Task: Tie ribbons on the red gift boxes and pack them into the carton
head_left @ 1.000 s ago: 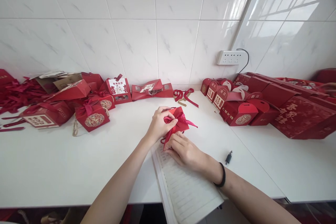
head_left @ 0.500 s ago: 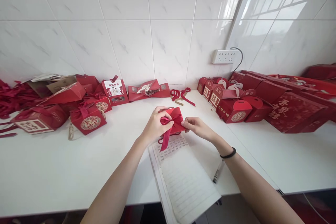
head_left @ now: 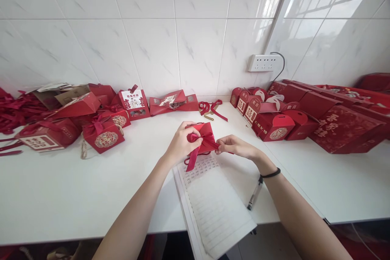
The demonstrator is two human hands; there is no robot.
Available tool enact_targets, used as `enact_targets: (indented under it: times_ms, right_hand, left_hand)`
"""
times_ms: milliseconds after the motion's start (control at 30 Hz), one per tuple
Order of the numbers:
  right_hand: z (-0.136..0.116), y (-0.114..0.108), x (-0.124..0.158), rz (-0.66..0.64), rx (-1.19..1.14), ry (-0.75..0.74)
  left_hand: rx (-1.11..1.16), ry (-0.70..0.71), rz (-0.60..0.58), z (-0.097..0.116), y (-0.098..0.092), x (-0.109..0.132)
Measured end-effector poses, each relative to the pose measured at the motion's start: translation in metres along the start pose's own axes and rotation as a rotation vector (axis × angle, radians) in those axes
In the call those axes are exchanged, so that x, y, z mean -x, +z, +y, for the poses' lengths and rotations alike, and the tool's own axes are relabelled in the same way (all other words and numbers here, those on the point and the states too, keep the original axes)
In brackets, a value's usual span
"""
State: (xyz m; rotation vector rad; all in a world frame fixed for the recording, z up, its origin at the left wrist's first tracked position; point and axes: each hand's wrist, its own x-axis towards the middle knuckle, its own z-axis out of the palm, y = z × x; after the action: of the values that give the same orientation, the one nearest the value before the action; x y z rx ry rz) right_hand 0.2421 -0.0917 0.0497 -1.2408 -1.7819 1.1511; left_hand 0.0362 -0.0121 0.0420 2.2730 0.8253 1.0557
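A small red gift box (head_left: 207,131) sits at the middle of the white counter (head_left: 76,187), wrapped by a red ribbon (head_left: 198,148). My left hand (head_left: 181,144) is closed on the ribbon loop at the box's left side. My right hand (head_left: 233,146) pinches the ribbon's other end just right of the box, pulling it sideways. One loose ribbon tail hangs down over a lined paper pad (head_left: 213,207) that lies under both hands. A black band circles my right wrist.
A pen (head_left: 254,195) lies right of the pad. Finished red boxes (head_left: 103,136) and loose ribbons pile at the left; more red boxes (head_left: 272,126) and larger red cartons (head_left: 341,128) stand at the right. A power strip (head_left: 263,63) hangs on the tiled wall.
My right hand has moved from below the box up to its right side and now pinches the ribbon end there. The left hand stays on the bow.
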Motion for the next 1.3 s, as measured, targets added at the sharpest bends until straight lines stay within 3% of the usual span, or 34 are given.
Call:
enact_targets:
  times_ms: [67,200,267,400,533,767,1033,1167,1300]
  right_hand:
    - [0.000,-0.001,0.001,0.036,0.005,0.005]
    - [0.006,0.004,-0.004,0.424,-0.001,-0.198]
    - [0.011,0.011,-0.010,0.505,-0.009,-0.299]
    - [0.017,0.021,-0.018,0.541,-0.033,-0.324]
    - [0.019,0.023,-0.020,0.632,0.005,-0.279]
    - [0.017,0.025,-0.021,0.686,-0.024,-0.255]
    - [0.019,0.027,-0.021,0.699,-0.054,-0.268]
    - [0.020,0.028,-0.022,0.717,-0.074,-0.250]
    - [0.020,0.030,-0.023,0.732,-0.058,-0.251]
  left_hand:
    - [0.005,0.002,-0.005,-0.001,0.000,0.000]
    - [0.028,0.025,-0.025,-0.001,0.000,0.001]
    - [0.032,0.061,-0.039,0.000,0.001,0.002]
    - [0.049,0.156,0.070,-0.001,0.008,0.005]
    - [0.113,0.117,0.209,-0.007,0.015,0.007]
    - [0.026,0.203,0.186,-0.010,0.012,0.008]
    - [0.062,0.147,0.225,-0.009,0.019,0.010]
    - [-0.012,0.012,0.326,0.000,0.019,0.008]
    - [-0.099,-0.074,0.307,0.010,0.013,0.007]
